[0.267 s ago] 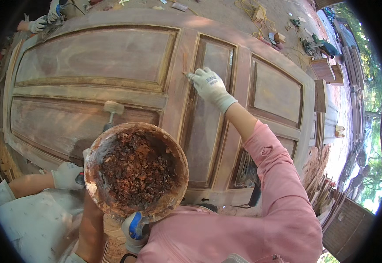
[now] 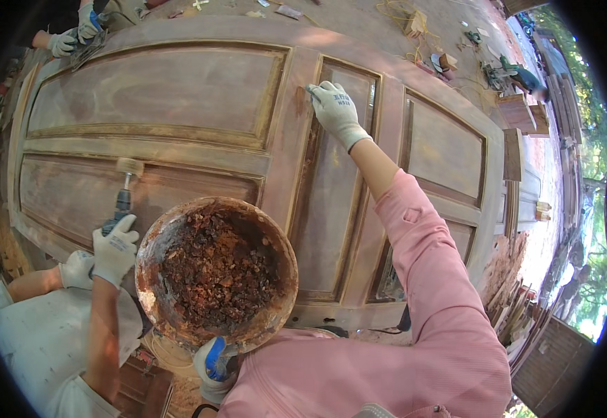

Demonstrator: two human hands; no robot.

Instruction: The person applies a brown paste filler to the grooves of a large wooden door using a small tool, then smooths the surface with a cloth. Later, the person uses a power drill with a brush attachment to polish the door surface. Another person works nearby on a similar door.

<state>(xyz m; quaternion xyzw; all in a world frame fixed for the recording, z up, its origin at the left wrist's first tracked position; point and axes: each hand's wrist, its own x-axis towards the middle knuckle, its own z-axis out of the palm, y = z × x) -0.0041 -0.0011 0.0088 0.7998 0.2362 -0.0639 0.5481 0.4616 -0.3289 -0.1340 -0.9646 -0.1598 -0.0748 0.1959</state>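
My left hand (image 2: 214,361), in a white glove with blue on it, grips the near rim of a round, stained bowl (image 2: 149,261). Dark reddish-brown, crumbly paste (image 2: 216,272) covers the bowl's inside. My right hand (image 2: 335,111), also gloved, is closed at the fingertips around a small thin tool, mostly hidden by the fingers. It is over a large panelled wooden door (image 2: 282,164) lying flat. Just left of those fingertips, a brownish smear (image 2: 300,99) marks the door's upright strip between panels.
At left, a co-worker's gloved hand (image 2: 114,252) holds a power drill (image 2: 122,202) with a round brush head (image 2: 129,166) over the door. Another person's gloved hands (image 2: 63,44) are at the door's far left corner. Wood blocks (image 2: 415,24), cords and tools lie on the ground beyond.
My right hand has moved farther away along the door strip and slightly right. The co-worker's drill has shifted left, out from behind the bowl. My left hand keeps hold of the bowl.
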